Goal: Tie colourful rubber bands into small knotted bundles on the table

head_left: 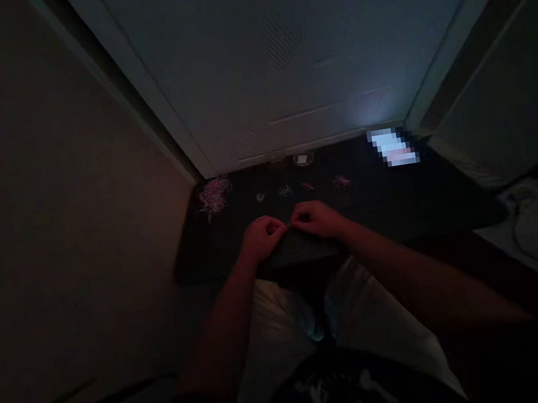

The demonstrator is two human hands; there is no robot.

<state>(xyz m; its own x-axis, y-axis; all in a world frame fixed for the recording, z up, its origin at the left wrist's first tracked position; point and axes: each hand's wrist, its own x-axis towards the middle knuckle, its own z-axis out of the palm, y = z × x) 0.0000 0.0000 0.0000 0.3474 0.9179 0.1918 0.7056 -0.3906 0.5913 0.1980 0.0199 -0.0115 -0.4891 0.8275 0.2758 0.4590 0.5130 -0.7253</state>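
Both my hands meet over the front part of a dark tabletop [392, 210], fingertips pinched and nearly touching. My left hand [263, 237] is closed, thumb against forefinger. Facing it, my right hand [319, 219] makes the same kind of pinch. Something tiny lies between the fingertips, too small and dark to name. Just beyond the hands runs a row of small piles of thin pieces: a pale pile [261, 197], a bluish pile [285, 190], a red pile [308, 186] and a pinkish pile [341, 181].
A larger heap of pink and white thin strands [216, 194] lies at the table's left end. A small round dish [303, 158] with a white block stands at the back. A lit screen [393, 146], blurred out, glows at the back right. Behind the table rises a pale door [238, 64].
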